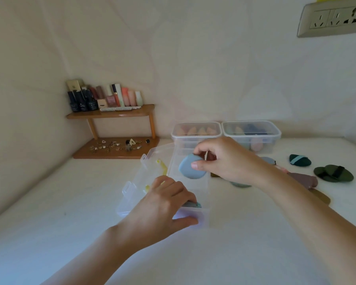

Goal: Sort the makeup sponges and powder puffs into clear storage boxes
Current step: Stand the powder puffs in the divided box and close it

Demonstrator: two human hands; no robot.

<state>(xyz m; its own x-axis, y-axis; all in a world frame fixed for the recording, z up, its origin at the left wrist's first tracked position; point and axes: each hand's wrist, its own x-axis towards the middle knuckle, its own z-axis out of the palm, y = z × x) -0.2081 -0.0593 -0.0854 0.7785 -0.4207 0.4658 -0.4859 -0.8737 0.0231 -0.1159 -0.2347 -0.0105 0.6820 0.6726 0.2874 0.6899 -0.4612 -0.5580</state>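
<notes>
head cam | faces forward-down | close over hands | wide-angle | single view

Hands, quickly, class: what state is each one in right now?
Left hand: grips the near end of the clear plastic compartment box.
Right hand: pinches the round blue powder puff above that box.

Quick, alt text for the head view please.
The right hand pinches a round pale-blue powder puff above an open clear plastic compartment box, which the left hand grips at its near end. Dark green oval puffs lie loose to its right.
</notes>
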